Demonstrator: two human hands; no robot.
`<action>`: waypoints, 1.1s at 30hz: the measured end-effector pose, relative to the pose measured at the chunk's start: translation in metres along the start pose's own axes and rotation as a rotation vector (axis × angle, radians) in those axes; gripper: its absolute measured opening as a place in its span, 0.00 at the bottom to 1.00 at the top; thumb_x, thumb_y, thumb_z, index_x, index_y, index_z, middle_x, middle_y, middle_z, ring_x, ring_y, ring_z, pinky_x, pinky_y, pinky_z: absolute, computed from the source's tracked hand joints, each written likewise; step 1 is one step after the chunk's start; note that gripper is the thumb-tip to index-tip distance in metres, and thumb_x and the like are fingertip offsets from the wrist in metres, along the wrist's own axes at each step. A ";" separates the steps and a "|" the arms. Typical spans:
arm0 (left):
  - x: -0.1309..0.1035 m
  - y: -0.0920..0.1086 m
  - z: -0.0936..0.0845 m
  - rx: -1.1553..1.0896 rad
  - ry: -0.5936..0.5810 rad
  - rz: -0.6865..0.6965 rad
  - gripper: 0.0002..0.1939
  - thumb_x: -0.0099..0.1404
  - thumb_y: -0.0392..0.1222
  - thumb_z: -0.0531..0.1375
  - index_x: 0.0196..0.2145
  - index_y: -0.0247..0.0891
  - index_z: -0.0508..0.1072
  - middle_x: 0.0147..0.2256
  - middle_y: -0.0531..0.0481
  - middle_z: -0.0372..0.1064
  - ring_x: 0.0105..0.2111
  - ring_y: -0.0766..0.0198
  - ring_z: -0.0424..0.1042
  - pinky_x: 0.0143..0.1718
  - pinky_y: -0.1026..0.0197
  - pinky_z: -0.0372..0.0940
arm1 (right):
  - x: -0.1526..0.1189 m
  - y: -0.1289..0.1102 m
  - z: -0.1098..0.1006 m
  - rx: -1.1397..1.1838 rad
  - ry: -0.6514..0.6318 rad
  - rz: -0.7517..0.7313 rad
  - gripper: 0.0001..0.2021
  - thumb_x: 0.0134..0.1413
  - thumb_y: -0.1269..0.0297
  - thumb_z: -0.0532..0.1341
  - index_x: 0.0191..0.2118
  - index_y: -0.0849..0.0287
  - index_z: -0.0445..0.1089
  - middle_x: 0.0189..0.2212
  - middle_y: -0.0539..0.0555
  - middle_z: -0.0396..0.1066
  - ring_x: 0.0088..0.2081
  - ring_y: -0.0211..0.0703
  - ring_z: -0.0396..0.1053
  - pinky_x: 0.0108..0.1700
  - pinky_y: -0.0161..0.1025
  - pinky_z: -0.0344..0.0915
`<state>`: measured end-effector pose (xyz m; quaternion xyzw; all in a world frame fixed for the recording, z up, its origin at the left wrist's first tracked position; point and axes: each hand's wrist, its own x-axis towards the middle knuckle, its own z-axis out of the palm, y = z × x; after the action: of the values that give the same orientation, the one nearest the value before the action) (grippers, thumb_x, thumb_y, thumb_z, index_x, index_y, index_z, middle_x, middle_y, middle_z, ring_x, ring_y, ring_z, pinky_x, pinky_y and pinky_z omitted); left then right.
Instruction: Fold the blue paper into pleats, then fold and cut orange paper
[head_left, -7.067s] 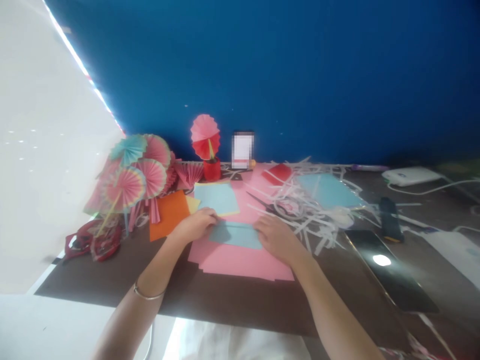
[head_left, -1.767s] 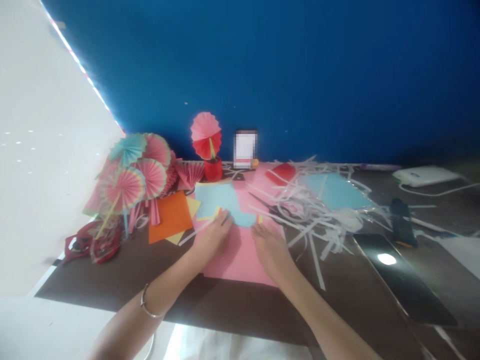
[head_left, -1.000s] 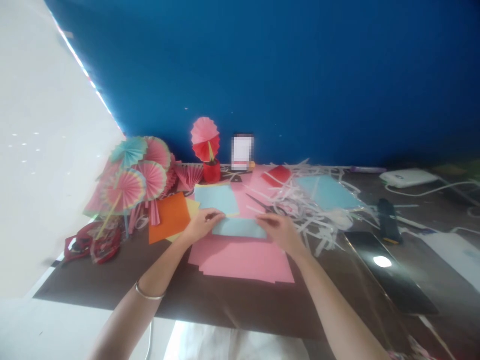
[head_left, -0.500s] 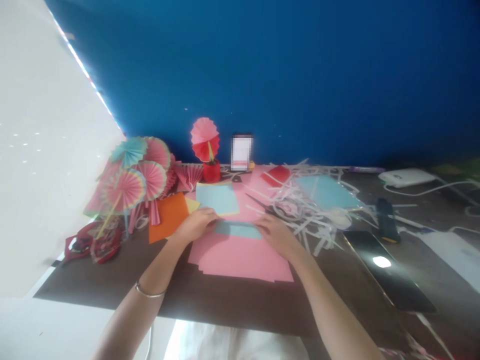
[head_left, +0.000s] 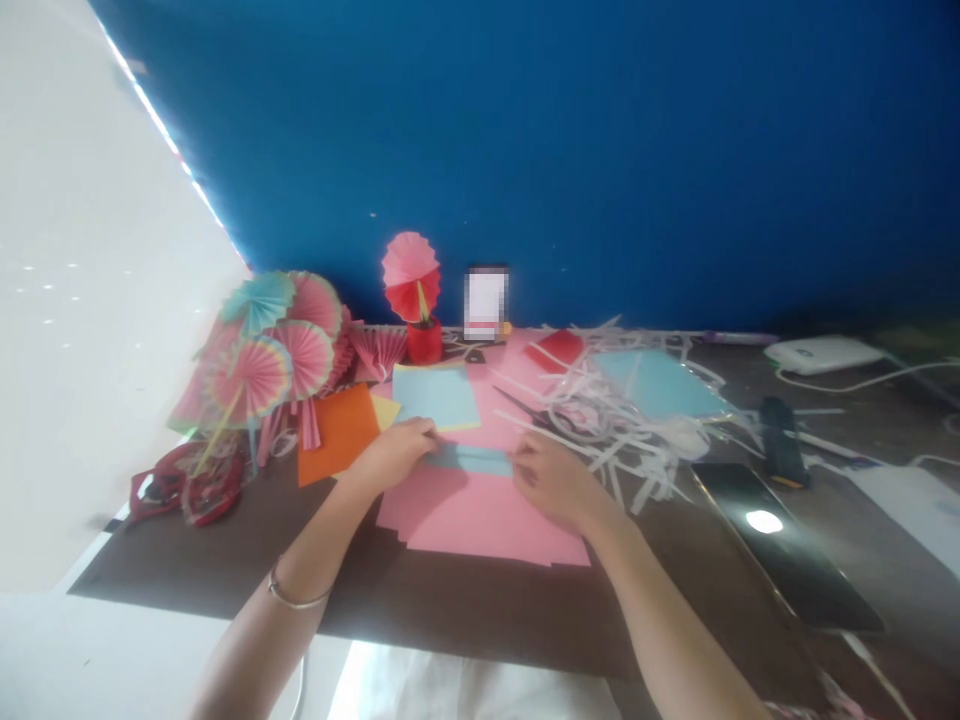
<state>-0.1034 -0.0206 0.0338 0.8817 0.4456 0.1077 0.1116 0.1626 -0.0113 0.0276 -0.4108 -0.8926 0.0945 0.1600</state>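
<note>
Here, 2 hands [head_left: 541, 473] pinch opposite ends of the blue paper strip [head_left: 474, 459] over pink sheets [head_left: 480, 515]

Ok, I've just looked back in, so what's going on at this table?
The left hand and right hand hold a narrow, creased piece of light blue paper by its two ends, low over the pink sheets. Scissors lie just beyond the right hand, beside a tangle of white paper strips. Pleated paper fans are gathered off to the left.
</note>
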 end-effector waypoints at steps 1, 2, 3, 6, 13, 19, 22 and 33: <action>-0.001 0.000 0.000 -0.007 -0.004 -0.008 0.15 0.55 0.25 0.52 0.33 0.39 0.74 0.36 0.48 0.65 0.37 0.63 0.65 0.36 0.63 0.60 | 0.001 -0.001 0.001 0.018 0.008 0.027 0.12 0.54 0.69 0.52 0.30 0.58 0.73 0.29 0.54 0.66 0.35 0.42 0.64 0.39 0.38 0.60; -0.001 0.001 0.000 -0.012 -0.004 -0.015 0.14 0.54 0.25 0.53 0.32 0.39 0.74 0.36 0.48 0.66 0.37 0.62 0.65 0.35 0.62 0.60 | 0.001 -0.002 0.002 0.040 0.022 0.055 0.13 0.55 0.68 0.51 0.28 0.58 0.72 0.29 0.54 0.65 0.35 0.42 0.64 0.39 0.38 0.60; -0.002 0.001 0.001 -0.017 0.002 -0.024 0.13 0.53 0.26 0.55 0.30 0.39 0.75 0.36 0.49 0.66 0.37 0.62 0.65 0.35 0.62 0.60 | 0.003 -0.003 0.004 0.064 0.039 0.082 0.13 0.56 0.67 0.52 0.27 0.58 0.71 0.29 0.54 0.65 0.35 0.42 0.64 0.39 0.38 0.60; 0.000 0.002 0.005 -0.090 0.073 -0.076 0.08 0.56 0.33 0.56 0.28 0.39 0.75 0.34 0.49 0.66 0.34 0.62 0.65 0.33 0.62 0.60 | 0.008 -0.001 0.011 0.141 0.098 0.181 0.07 0.53 0.66 0.55 0.25 0.59 0.66 0.29 0.53 0.65 0.33 0.42 0.63 0.37 0.38 0.60; 0.007 -0.006 0.020 -0.344 0.200 -0.222 0.07 0.60 0.42 0.58 0.30 0.37 0.73 0.28 0.52 0.65 0.27 0.67 0.64 0.30 0.64 0.60 | 0.009 0.005 0.017 0.204 0.099 0.258 0.05 0.45 0.66 0.60 0.25 0.58 0.62 0.27 0.52 0.64 0.31 0.42 0.62 0.34 0.39 0.59; 0.006 -0.010 0.024 -0.315 0.247 -0.130 0.07 0.60 0.40 0.57 0.34 0.38 0.74 0.34 0.47 0.66 0.36 0.62 0.65 0.38 0.60 0.62 | 0.007 -0.005 0.010 0.336 0.132 0.342 0.05 0.46 0.65 0.58 0.24 0.57 0.62 0.24 0.49 0.65 0.27 0.39 0.62 0.31 0.37 0.60; 0.006 -0.010 0.022 -0.351 0.260 -0.087 0.07 0.61 0.39 0.57 0.34 0.37 0.74 0.35 0.47 0.69 0.38 0.62 0.66 0.40 0.59 0.62 | 0.008 -0.006 0.008 0.410 0.238 0.329 0.02 0.45 0.66 0.59 0.28 0.58 0.66 0.26 0.50 0.68 0.28 0.40 0.65 0.33 0.38 0.62; 0.004 -0.002 0.008 -0.510 0.238 -0.249 0.08 0.59 0.37 0.54 0.31 0.36 0.74 0.31 0.49 0.74 0.33 0.63 0.71 0.34 0.63 0.64 | 0.005 -0.006 -0.001 0.693 0.227 0.371 0.11 0.45 0.57 0.62 0.33 0.57 0.76 0.35 0.55 0.76 0.37 0.49 0.72 0.39 0.42 0.69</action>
<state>-0.1006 -0.0172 0.0258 0.7451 0.5188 0.3042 0.2885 0.1552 -0.0111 0.0313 -0.4946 -0.6952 0.3710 0.3666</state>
